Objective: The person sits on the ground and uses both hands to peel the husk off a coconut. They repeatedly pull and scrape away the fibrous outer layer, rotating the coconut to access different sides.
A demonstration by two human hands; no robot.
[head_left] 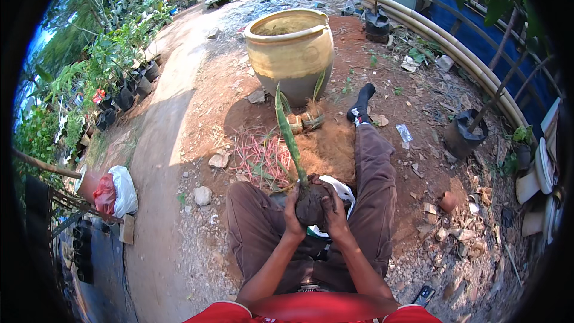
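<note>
Between my two hands is a dark, moist ball of soil, from which a long green snake plant leaf rises, leaning up and left. My left hand presses on the ball's left side, my right hand on its right side. Below them a white bag shows partly between my thighs. Brown coconut fibre lies spread just beyond the ball. Pink and green strips form a loose pile to its left. Two fibre-wrapped, tied root balls stand at the fibre's far edge, at least one with a leaf.
A large glazed clay pot with a chipped rim stands beyond the wrapped balls. My outstretched leg with a dark sock borders the fibre on the right. Stones lie at left; a phone rests on the ground at lower right.
</note>
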